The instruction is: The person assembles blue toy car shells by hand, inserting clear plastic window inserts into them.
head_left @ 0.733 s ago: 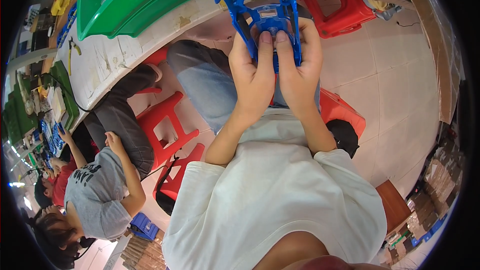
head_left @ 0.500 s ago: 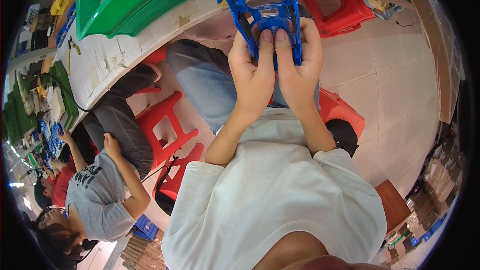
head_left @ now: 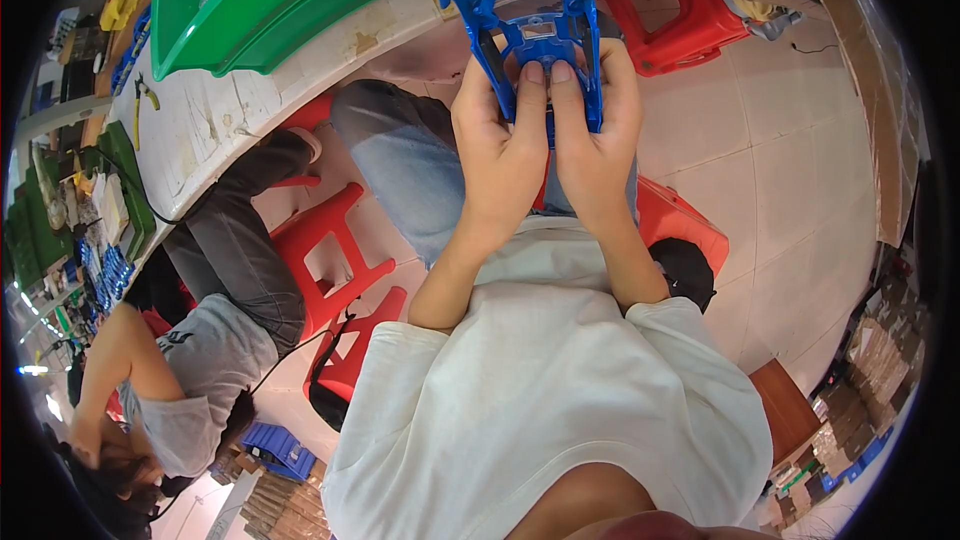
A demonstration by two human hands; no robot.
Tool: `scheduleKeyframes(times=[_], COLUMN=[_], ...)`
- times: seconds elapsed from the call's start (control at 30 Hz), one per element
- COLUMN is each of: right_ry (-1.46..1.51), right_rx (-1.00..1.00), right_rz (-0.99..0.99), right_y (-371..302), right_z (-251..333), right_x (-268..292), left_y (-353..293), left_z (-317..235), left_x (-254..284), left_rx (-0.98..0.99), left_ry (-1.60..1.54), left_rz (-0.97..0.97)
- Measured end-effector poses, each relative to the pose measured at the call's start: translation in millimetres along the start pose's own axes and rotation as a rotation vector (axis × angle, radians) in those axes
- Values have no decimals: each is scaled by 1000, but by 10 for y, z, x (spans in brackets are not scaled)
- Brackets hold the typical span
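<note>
A blue plastic toy car body shell, with cut-out window openings and its hollow underside showing, is held up at the top middle. My left hand wraps round its left side, the thumb pressed on the near middle part. On the other side my right hand grips it the same way. Both thumbs lie close together on the shell, and the remaining fingers are mostly hidden behind it.
A green plastic bin stands on the white worktable, with pliers to its left. Red stools stand on the tiled floor. A co-worker in a grey shirt sits at left. Cardboard rises at right.
My hands and the blue shell have barely shifted. The co-worker at left has leaned back and raised an arm to the head.
</note>
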State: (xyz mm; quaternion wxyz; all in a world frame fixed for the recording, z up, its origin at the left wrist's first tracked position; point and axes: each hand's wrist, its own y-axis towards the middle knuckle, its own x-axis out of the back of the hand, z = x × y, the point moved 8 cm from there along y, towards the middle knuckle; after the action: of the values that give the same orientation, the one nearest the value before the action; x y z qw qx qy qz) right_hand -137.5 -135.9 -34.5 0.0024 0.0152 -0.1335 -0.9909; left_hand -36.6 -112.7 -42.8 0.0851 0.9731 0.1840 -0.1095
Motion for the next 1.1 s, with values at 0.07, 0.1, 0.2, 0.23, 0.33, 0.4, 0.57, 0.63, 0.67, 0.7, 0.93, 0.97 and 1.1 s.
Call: scheduleKeyframes(times=[0.07,0.1,0.2,0.23,0.33,0.4,0.57,0.63,0.67,0.7,0.93,0.97,1.1], right_ry=[16,16,109,118,95,64,-98,-144,-168,-241,-237,-402,-963], right_rx=[-8,-8,-110,-112,-89,-56,20,55,71,90,302,594,808], right_rz=[15,16,38,37,38,41,14,6,11,30,736,431,-262], right_y=[2,-2,-13,-19,10,33,21,-7,-39,-71,84,307,1183], right_z=[-26,-18,-99,-134,-121,-67,-13,-14,-41,-55,908,1109,1328], right_x=[-10,-13,-42,-44,-60,-80,-48,-31,-81,-117,-367,-90,649], left_y=[21,27,102,136,193,223,272,251,249,237,-4,59,315], left_z=[-15,-66,-194,-169,-178,-224,-273,-265,-236,-214,-817,-912,-1038], left_x=[-14,13,45,72,94,82,51,39,112,146,1438,1693,2898], left_rx=[16,-32,-129,-108,-115,-150,-42,-77,-97,-66,-128,-236,-279], left_ry=[36,21,32,55,133,187,161,194,196,203,209,288,379], left_rz=[25,-9,-48,-64,-66,-52,-62,-35,-68,-74,-546,-528,-778])
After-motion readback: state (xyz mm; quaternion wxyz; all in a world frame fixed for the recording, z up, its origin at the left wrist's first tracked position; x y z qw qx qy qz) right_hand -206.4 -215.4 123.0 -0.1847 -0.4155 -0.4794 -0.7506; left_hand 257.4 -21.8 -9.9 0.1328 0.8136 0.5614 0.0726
